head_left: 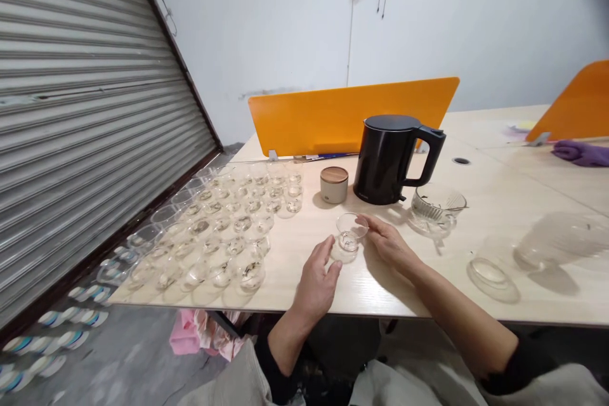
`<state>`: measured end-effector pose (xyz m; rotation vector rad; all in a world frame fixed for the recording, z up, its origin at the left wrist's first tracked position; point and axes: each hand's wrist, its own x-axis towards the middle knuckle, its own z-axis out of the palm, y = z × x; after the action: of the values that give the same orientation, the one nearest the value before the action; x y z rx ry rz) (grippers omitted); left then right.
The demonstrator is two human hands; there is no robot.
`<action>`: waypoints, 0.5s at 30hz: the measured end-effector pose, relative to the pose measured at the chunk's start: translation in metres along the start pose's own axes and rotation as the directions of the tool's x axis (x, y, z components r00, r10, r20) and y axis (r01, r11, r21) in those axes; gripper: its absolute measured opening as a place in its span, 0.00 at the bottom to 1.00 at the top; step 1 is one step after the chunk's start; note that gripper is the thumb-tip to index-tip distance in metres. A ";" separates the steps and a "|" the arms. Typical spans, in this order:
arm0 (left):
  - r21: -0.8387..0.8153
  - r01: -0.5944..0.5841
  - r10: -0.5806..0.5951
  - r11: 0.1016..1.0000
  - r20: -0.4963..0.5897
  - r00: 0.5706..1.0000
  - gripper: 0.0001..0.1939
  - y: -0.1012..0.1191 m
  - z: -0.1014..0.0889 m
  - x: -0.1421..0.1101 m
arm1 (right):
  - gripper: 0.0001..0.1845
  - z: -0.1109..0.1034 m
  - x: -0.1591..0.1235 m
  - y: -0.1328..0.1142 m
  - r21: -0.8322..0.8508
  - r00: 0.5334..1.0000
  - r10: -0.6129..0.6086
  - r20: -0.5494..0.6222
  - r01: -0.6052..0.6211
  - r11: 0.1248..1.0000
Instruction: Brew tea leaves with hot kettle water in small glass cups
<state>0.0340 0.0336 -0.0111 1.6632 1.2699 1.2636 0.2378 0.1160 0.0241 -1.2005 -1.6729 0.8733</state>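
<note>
A small clear plastic cup stands upright on the table between my two hands, with a few dark bits at its bottom. My left hand is at the cup's near left side, thumb and fingers apart, holding nothing. On the other side, my right hand has its fingers stretched out along the cup's right rim; they seem to touch it, without being wrapped round it. Behind the cup are a grey-beige jar with a wooden lid and a black electric kettle, its handle to the right.
Many similar clear cups with dark bits fill the table's left side. Right of the kettle sits a ribbed glass bowl. Clear cup stacks lie farther right. An orange divider stands behind; a purple cloth lies far right.
</note>
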 end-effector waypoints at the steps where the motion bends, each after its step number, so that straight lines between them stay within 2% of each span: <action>1: 0.025 -0.001 0.002 1.000 -0.029 1.000 0.30 -0.002 -0.003 0.001 | 0.24 -0.007 -0.001 0.006 -0.062 1.000 -0.020 -0.017 0.019 0.998; 5: 0.213 -0.015 0.035 0.977 -0.090 0.995 0.31 -0.002 -0.010 0.006 | 0.25 -0.035 -0.015 0.032 -0.319 0.994 -0.074 -0.082 0.044 0.947; 9: 0.382 -0.038 0.061 0.923 -0.049 0.997 0.35 0.000 -0.005 0.012 | 0.31 -0.055 -0.026 0.046 -0.516 0.990 -0.128 -0.055 0.082 0.853; 12: 0.454 -0.005 0.010 0.891 -0.008 1.000 0.37 0.000 0.004 0.015 | 0.36 -0.056 -0.025 0.047 -0.575 0.993 -0.120 -0.004 0.096 0.812; 15: 0.468 -0.003 -0.020 0.884 0.045 0.999 0.37 -0.001 0.011 0.016 | 0.36 -0.044 -0.022 0.043 -0.566 0.990 -0.123 0.070 0.141 0.812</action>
<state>0.0447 0.0494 -0.0108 2.0008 1.6444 0.9458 0.2965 0.1090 -0.0032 -1.4373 -2.0987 0.2957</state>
